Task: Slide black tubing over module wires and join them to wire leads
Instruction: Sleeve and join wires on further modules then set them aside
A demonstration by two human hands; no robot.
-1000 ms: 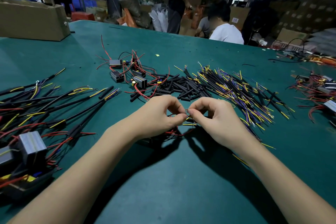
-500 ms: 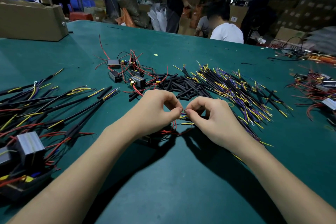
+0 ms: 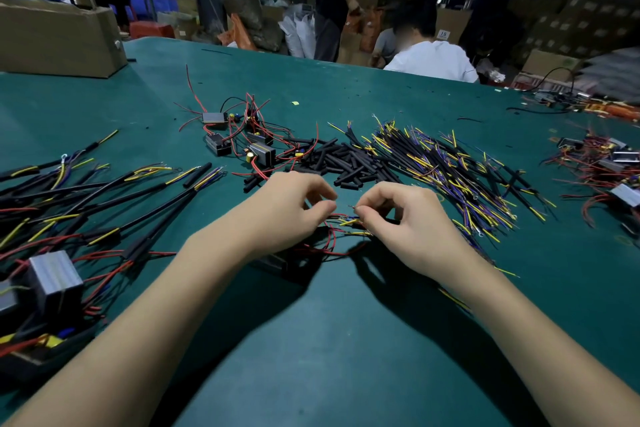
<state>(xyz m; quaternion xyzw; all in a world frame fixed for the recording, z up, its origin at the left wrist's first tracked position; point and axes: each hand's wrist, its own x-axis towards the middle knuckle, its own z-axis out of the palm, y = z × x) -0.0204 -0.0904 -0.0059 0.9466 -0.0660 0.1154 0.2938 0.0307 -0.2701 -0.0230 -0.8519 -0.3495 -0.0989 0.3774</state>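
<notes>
My left hand (image 3: 291, 208) and my right hand (image 3: 405, 218) hover close together over the green table (image 3: 329, 340). The right thumb and forefinger pinch a thin wire end at the joint. The left fingers are curled, pinching red module wires (image 3: 332, 239) just left of it. A dark module (image 3: 273, 262) lies half hidden under my left wrist. Yellow lead tips (image 3: 349, 222) poke out between the hands. Behind them lie a heap of black tubing pieces (image 3: 343, 163) and a pile of yellow and purple wire leads (image 3: 450, 170).
Finished assemblies with long black sleeves (image 3: 86, 208) and grey modules (image 3: 52, 277) fill the left side. Loose modules with red wires (image 3: 242, 142) sit at the back, more (image 3: 609, 166) at the right. A cardboard box (image 3: 59, 38) stands far left. People work beyond the table.
My hands have drawn slightly apart; a small gap now shows between the fingertips, which touched before. The red wires under the left hand are more exposed.
</notes>
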